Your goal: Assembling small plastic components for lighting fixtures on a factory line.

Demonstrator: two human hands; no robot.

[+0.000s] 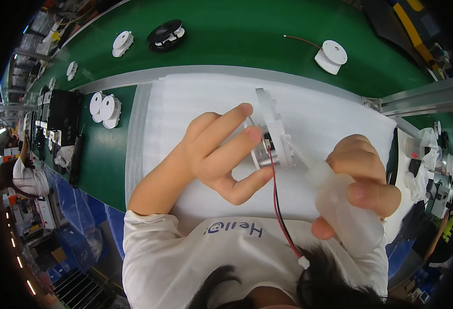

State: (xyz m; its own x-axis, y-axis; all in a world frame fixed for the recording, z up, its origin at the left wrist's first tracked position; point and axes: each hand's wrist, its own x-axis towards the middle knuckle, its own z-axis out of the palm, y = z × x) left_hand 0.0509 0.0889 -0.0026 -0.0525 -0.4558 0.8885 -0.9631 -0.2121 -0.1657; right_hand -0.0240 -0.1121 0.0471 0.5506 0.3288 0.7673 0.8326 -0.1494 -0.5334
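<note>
My left hand (211,152) grips a white round plastic part (277,129), held on edge between thumb and fingers. A small metallic unit sits on its near-left side. From there a red and black cable (278,206) hangs down to a white connector (303,262). In my right hand (363,165) is a translucent squeeze bottle (347,216), fingers wrapped round its body. The bottle's thin nozzle (299,153) points at the part's right face; whether the tip touches cannot be made out.
White foam sheet (195,98) covers the bench before me. Beyond a metal rail, a green belt (226,36) carries white parts (332,56) and a black round part (166,35). Two white parts (105,109) stand at the left, near black equipment (59,123). Other people are at both sides.
</note>
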